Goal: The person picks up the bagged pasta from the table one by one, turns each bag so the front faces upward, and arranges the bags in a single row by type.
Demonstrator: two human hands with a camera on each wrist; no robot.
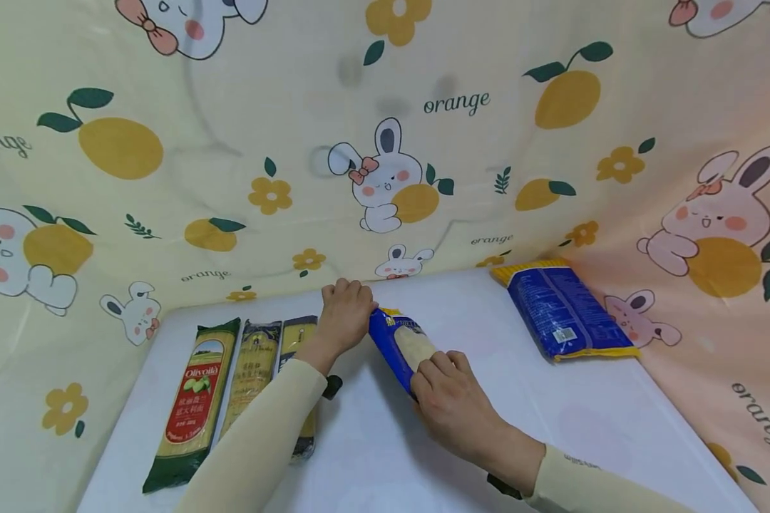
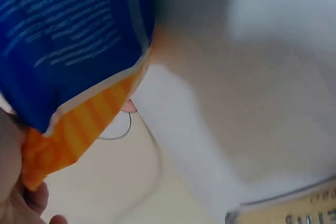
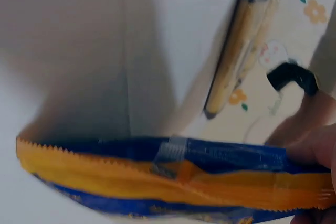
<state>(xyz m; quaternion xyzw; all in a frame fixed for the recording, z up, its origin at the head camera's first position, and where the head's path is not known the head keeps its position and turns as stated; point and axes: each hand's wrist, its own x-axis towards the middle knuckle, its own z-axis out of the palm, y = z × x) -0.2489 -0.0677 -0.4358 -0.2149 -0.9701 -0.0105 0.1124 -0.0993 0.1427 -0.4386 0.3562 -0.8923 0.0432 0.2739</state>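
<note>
A blue-and-yellow pasta bag (image 1: 394,349) with a pale window panel is held tilted above the white table, between both hands. My left hand (image 1: 346,317) grips its far end; in the left wrist view, fingers (image 2: 35,199) pinch the orange end strip under the blue back panel. Lower on the bag, my right hand (image 1: 455,406) grips the near end. The right wrist view shows the bag's crimped yellow edge (image 3: 105,174), with the right thumb (image 3: 310,148) on top and a fingertip below. Most of the window's contents are covered by the right hand.
Left on the white table (image 1: 359,456) lie a green-ended spaghetti pack (image 1: 195,399), a yellowish spaghetti pack (image 1: 254,360) and a third pack (image 1: 297,331), partly behind the left arm. A similar blue bag (image 1: 565,310) lies at the back right. Patterned cloth (image 1: 282,142) hangs behind.
</note>
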